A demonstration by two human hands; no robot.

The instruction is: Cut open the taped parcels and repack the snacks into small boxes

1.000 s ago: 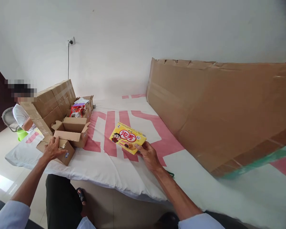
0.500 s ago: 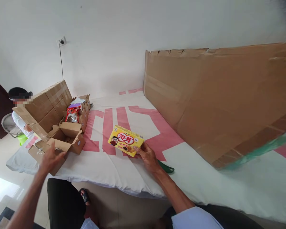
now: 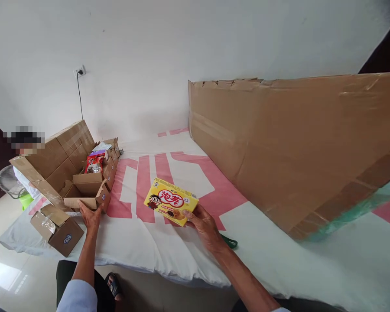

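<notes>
Grip first, head view: right hand (image 3: 206, 223) closed on one yellow snack box (image 3: 171, 202), thumb on the printed face, fingers under the right end. Box is tilted, face up, above the pink-and-white sheet (image 3: 169, 251). Left hand (image 3: 91, 218) open, thumb and fingers spread, touching the near side of one open carton (image 3: 87, 187); no firm hold visible.

One small carton (image 3: 61, 234) sits separate, just left of the left hand, near the sheet's edge; clear tape on top, one blue logo on its side. Behind the open carton, a row of more small cartons (image 3: 109, 168), at least two, exact count unclear. On the row: one red snack bag (image 3: 94, 164), one purple item, one whitish packet (image 3: 102, 146).

Two large cardboard pieces: one behind the cartons at left (image 3: 55, 156), one long upright one at right (image 3: 279, 147). One green strap (image 3: 230, 242) lies by the right wrist.

Wall: one socket, one black plug (image 3: 80, 72), one cable hanging. Far left: one other person (image 3: 23, 141), mostly hidden by cardboard, one round fan (image 3: 9, 182), one bright green object (image 3: 26, 201). Below: one sandaled foot (image 3: 113, 286).
</notes>
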